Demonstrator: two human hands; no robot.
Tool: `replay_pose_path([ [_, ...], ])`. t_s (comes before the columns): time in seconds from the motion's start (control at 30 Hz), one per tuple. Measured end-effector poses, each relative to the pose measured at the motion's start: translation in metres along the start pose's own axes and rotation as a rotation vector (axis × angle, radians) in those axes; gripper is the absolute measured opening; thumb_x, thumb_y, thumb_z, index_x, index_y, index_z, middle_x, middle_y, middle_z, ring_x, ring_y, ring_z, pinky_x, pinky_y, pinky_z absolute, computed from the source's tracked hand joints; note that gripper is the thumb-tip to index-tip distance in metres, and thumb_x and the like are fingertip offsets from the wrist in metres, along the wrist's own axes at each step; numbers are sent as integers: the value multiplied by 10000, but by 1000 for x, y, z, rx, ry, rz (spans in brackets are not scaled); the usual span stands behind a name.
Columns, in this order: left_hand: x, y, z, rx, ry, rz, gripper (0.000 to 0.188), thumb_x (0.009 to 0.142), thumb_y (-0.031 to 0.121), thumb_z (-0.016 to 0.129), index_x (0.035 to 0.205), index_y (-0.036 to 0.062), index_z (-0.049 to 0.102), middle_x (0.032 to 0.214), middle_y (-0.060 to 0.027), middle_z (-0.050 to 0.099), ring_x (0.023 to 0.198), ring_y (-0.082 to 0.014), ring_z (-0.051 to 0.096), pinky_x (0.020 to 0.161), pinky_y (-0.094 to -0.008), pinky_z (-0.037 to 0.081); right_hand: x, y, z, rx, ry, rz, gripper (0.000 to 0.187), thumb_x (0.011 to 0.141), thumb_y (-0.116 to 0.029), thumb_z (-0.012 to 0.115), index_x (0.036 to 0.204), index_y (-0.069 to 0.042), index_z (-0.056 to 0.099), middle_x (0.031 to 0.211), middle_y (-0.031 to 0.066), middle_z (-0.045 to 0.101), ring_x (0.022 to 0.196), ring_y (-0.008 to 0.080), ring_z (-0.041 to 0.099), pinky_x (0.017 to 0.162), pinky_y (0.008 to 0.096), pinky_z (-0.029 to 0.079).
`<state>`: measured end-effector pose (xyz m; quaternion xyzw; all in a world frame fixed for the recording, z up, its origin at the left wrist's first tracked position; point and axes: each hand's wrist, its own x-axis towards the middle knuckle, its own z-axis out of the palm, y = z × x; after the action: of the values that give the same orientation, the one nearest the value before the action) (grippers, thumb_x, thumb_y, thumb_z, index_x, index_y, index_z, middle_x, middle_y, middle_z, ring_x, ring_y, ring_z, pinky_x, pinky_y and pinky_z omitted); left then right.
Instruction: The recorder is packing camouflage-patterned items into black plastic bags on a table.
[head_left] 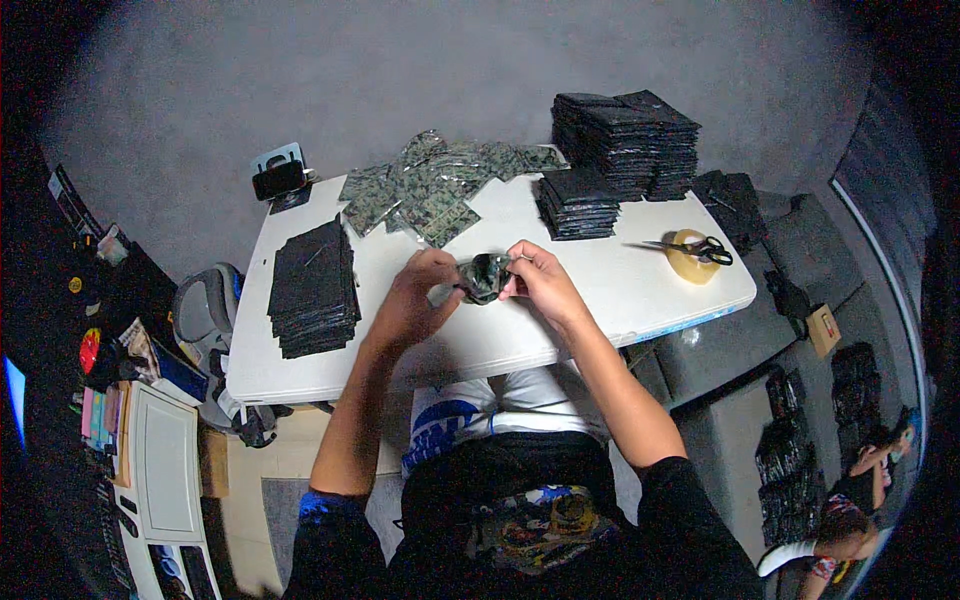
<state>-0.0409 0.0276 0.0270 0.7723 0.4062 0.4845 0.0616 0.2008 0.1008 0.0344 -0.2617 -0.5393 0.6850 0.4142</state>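
Note:
Over the near middle of the white table [400, 345], I hold a small, crumpled camouflage packet [484, 277] with a glossy plastic sheen. My left hand [418, 290] pinches its left side. On the right side, the fingers of my right hand [543, 283] are closed on its edge. Just beyond my hands lies a loose pile of camouflage packets [435, 185] in shiny clear wrapping. To the left of my left hand is a stack of flat black packets [312, 290]. What is inside the held packet cannot be made out.
A tall stack of black packets [625, 140] and a lower one [578, 205] stand at the back right. Scissors [712, 250] lie on a tape roll [690, 266]. A phone on a stand [280, 178] sits back left. Beside the table are a grey sofa [720, 330] and another person [850, 515].

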Motion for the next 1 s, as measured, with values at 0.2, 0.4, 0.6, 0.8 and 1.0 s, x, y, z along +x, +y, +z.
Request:
replay_pose_path([
  [0.2,37,33,-35,172,-131,-18,237,812,-19,800,980,96,677,1233,-114,636,1136,-332,658,966,-419,547,7,-28,-7,-532,31,-59,151,1028,-117,572,903,-39,606,669,18,604,569,125,639,581,272,531],
  [0.4,87,58,-63,191,-56,96,180,844,-17,758,971,69,663,1199,-115,639,1143,-321,665,965,-419,542,35,-91,-12,-1007,-2,-277,300,905,-294,688,826,-5,703,692,161,656,625,245,632,649,402,505],
  [0.6,95,42,-66,217,-101,89,137,870,24,760,985,42,687,1134,-112,657,1060,-305,673,909,-387,544,46,-120,0,-1051,-26,-184,350,881,-338,679,780,-4,702,671,158,652,637,275,629,662,429,507],
  [0.8,96,49,-62,158,47,12,93,897,40,752,982,25,718,1082,-104,666,932,-249,664,808,-342,544,54,-121,-6,-877,16,-35,344,878,-339,668,805,-9,731,700,117,690,660,251,635,691,402,518],
  [1.0,96,49,-72,211,38,16,94,904,44,750,988,28,711,1112,-105,656,976,-256,664,842,-345,540,47,-122,4,-920,23,-168,359,919,-336,644,855,4,741,719,139,692,675,221,634,698,399,521],
])
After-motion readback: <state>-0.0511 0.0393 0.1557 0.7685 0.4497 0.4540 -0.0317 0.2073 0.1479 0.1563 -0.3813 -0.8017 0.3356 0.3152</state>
